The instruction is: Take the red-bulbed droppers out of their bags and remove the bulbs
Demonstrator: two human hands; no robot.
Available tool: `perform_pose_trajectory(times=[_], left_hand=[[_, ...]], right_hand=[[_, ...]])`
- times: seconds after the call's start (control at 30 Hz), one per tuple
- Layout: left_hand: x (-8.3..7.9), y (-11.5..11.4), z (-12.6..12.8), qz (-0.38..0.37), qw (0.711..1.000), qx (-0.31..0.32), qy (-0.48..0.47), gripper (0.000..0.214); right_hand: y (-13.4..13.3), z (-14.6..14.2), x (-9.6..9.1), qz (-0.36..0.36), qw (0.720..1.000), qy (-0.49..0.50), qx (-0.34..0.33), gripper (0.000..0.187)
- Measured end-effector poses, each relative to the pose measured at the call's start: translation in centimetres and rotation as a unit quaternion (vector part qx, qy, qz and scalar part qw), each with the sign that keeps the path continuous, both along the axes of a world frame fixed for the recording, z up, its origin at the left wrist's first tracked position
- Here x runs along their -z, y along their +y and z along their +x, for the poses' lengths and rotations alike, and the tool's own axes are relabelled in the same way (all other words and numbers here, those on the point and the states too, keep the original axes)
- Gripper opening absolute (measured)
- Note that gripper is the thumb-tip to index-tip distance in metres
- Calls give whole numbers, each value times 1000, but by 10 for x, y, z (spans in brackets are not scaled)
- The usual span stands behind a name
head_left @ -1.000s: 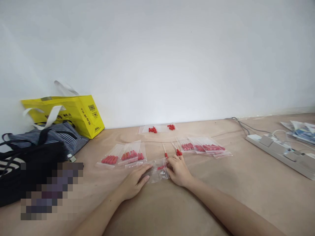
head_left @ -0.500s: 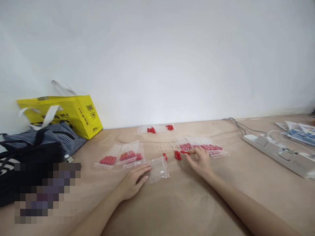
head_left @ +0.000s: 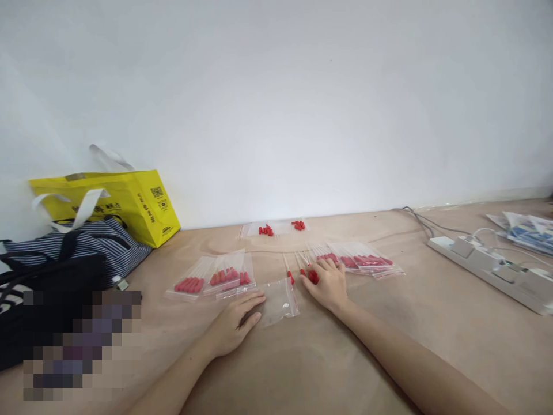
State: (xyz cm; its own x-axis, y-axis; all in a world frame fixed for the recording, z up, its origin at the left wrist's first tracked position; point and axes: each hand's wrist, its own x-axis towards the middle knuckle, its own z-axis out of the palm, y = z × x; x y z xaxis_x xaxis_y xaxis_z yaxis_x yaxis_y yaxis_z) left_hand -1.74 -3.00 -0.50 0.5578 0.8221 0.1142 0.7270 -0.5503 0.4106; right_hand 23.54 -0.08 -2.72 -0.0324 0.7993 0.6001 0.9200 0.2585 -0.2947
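My left hand [head_left: 235,323] lies on the tabletop, fingers stretched out, with its fingertips at the left edge of a flat clear zip bag [head_left: 276,302]. Nothing shows inside that bag. My right hand [head_left: 327,283] is curled over a small group of thin pale sticks with red ends [head_left: 313,276], thumb and fingers around the red ends. It appears to grip a red-ended stick [head_left: 302,270], though the fingers partly hide the contact. Just left of it, a single red-ended stick [head_left: 290,276] lies at the top edge of the zip bag.
Filled bags of red-ended sticks [head_left: 188,285] lie at left, and more filled bags [head_left: 367,261] at right. A clear bag with small red pieces [head_left: 283,228] is near the wall. A yellow bag [head_left: 151,213] and dark bags [head_left: 52,300] stand left; a power strip [head_left: 492,276] lies right.
My right hand has moved left with the red-ended stick, which has swung from lying sideways to pointing away from me. My left hand has hardly moved.
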Motion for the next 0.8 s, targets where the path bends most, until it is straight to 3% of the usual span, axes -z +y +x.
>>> perform_pose_trajectory(times=[0.13, 0.3, 0.57, 0.63, 0.73, 0.8], left_hand=[[1, 1, -1, 5, 1000, 5, -7, 34], [2, 0, -1, 10, 1000, 11, -13, 34], [1, -1, -1, 12, 1000, 24, -15, 35], [0, -1, -1, 4, 999, 37, -6, 35], [1, -2, -1, -4, 999, 49, -5, 35], [2, -2, -2, -5, 998, 53, -15, 35]], right_hand=[[1, 10, -3, -14, 998, 22, 65, 19], [3, 5, -3, -44, 997, 29, 51, 14], [-3, -6, -2, -20, 1000, 3, 2, 14], [-11, -5, -7, -15, 999, 14, -41, 14], [-27, -11, -14, -53, 988, 26, -141, 17], [-35, -19, -15, -93, 985, 42, -142, 22]])
